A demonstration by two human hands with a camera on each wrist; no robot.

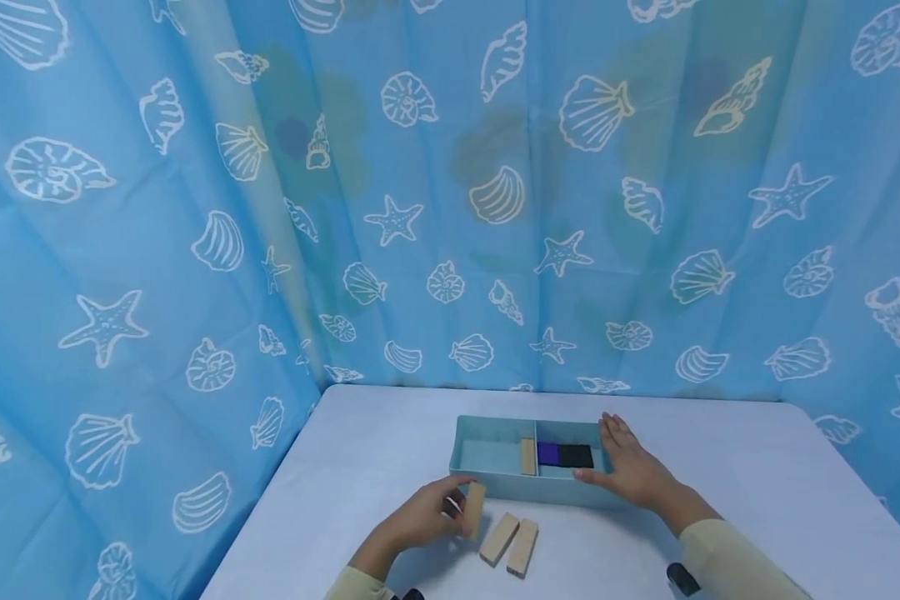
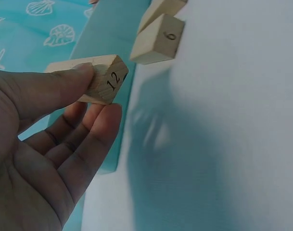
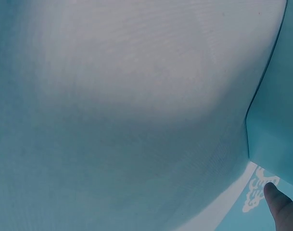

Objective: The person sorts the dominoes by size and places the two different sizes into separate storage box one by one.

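My left hand (image 1: 423,517) pinches a wooden block (image 1: 475,510) between thumb and fingers, in front of the box's left half. In the left wrist view the block's end (image 2: 113,81) is marked 12. My right hand (image 1: 633,473) lies at the right end of the light blue box (image 1: 525,487), its fingers stretched out along that side and the thumb near the front rim. A divider splits the box into two compartments. Against it, on the left side, stands another wooden block (image 1: 527,457). The right compartment holds a purple piece (image 1: 547,453) and a black piece (image 1: 575,456).
Two more wooden blocks lie side by side on the white table before the box, a left one (image 1: 499,539) and a right one (image 1: 522,548). One block end (image 2: 170,37) shows a 6 or 9. Behind the table hangs a blue shell-print curtain (image 1: 435,250).
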